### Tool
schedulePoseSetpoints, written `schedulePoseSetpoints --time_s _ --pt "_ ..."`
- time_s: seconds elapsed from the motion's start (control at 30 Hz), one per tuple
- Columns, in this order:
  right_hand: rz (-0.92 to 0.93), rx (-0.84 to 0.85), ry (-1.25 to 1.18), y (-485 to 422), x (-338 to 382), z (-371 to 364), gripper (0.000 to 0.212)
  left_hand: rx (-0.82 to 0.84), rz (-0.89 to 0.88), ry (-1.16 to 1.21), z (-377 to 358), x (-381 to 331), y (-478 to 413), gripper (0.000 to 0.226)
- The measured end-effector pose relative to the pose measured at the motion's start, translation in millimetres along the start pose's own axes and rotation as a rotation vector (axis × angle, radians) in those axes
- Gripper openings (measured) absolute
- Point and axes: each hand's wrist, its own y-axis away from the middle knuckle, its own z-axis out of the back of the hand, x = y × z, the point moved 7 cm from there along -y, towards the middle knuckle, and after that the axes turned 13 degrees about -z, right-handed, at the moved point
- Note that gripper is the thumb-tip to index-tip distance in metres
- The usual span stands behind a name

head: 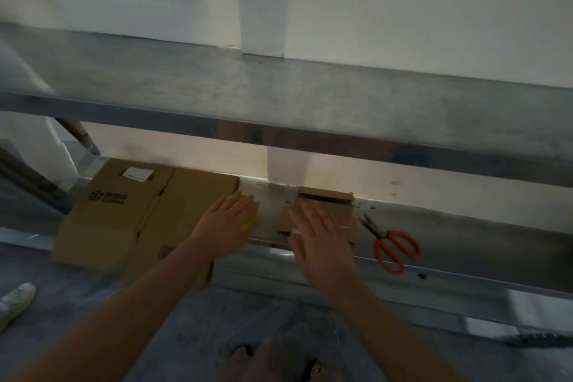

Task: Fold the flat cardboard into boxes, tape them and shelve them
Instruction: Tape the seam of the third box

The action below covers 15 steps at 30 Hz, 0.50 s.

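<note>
Both hands are open with fingers spread, held apart: the left hand covers a yellow object (too hidden to name), and the right hand is over a small brown box at its 12 o'clock. Flat, creased cardboard lies at 9 o'clock on the dull metal shelf, with orange-handled scissors at 3 o'clock.

The left grip and the right grip are shown bare, and both forearms are left uncovered as far as the lower edge of the view. Near the bottom edge two feet are dimly made out, each crossed by something dark like a sandal strap; the footwear cannot be told more exactly through the blur.
</note>
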Motion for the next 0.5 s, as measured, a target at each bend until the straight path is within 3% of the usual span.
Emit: schedulePoseSetpoints --time_s 0.1,0.33,0.5 --pt "-0.021 0.118 0.056 4.1 31.8 -41.1 0.056 0.101 0.018 0.007 -27.7 27.0 24.7 0.064" --pt "-0.334 0.327 0.093 -19.7 53.8 -119.0 0.059 0.179 -0.056 0.119 -62.2 48.7 34.9 0.06" --pt "-0.428 0.326 0.1 -37.7 48.8 -135.8 0.053 0.005 -0.158 0.185 -55.3 46.6 27.6 0.047"
